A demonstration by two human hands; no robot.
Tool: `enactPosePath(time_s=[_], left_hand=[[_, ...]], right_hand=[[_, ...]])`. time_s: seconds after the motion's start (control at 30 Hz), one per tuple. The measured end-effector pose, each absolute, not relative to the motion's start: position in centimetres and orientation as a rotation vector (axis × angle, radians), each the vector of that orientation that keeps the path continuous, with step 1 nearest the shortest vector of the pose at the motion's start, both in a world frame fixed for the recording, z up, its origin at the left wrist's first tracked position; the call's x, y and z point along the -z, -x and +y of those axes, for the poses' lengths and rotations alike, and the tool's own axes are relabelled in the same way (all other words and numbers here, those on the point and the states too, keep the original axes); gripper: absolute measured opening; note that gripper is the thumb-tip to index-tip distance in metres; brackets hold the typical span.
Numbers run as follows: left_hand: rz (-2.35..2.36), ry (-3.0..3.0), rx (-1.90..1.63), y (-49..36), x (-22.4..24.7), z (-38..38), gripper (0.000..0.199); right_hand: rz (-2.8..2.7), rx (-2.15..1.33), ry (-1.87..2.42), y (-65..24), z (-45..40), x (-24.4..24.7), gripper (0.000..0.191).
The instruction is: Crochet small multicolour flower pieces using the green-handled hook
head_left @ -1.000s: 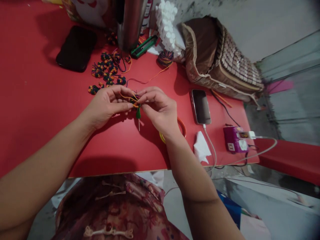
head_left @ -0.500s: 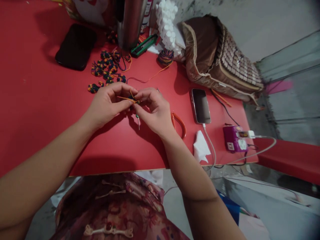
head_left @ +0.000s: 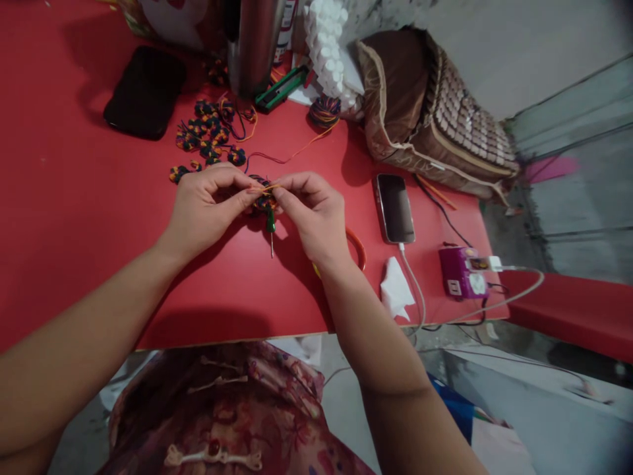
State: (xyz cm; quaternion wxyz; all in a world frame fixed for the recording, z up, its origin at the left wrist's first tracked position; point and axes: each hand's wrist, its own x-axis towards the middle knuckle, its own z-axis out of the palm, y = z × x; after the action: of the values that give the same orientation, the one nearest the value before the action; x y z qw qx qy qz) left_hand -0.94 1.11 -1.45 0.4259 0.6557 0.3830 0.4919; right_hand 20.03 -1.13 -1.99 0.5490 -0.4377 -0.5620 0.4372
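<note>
Between my hands runs an orange cord (head_left: 268,188), with a fingertip pinch on it from each side. My left hand (head_left: 210,201) is closed on the cord's left part, and my right hand (head_left: 315,208) is closed on its right part. Just beneath the cord sits a dark, multicoloured knotted cord piece (head_left: 264,201), partly covered by my fingers. A small green-handled tool with a thin metal shaft (head_left: 271,225) points toward me below it. Behind my left hand lies a cluster of dark and orange knotted pieces (head_left: 208,132).
A cord ball (head_left: 324,111) and a green cutter (head_left: 281,89) lie at the back beside a metal flask (head_left: 257,53). Right of my hands are orange-handled pliers (head_left: 357,249), a charging phone (head_left: 394,208), a tissue (head_left: 395,290) and a purple power block (head_left: 462,272). A black phone-like object (head_left: 145,92) rests at left.
My hands have drawn slightly apart, with the orange cord now stretched between them. More of the knotted piece and the green tool handle shows.
</note>
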Motion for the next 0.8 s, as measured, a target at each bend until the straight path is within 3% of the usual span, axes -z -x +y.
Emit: enactPosePath(time_s=[0.27, 0.57, 0.8], left_hand=[[0.839, -1.853, -1.402, 1.0, 1.6, 1.3, 0.020], [0.666, -1.741, -1.245, 1.3, 0.2, 0.4, 0.024], [0.826, -1.513, -1.203, 1.0, 0.2, 0.5, 0.022]], right_hand=[[-1.205, -1.080, 1.068, -19.9, -0.8, 2.3, 0.015], [-1.209, -1.119, 1.082, -19.6, -1.2, 1.4, 0.011], [-1.189, -1.100, 1.080, -19.9, -1.2, 1.3, 0.016]])
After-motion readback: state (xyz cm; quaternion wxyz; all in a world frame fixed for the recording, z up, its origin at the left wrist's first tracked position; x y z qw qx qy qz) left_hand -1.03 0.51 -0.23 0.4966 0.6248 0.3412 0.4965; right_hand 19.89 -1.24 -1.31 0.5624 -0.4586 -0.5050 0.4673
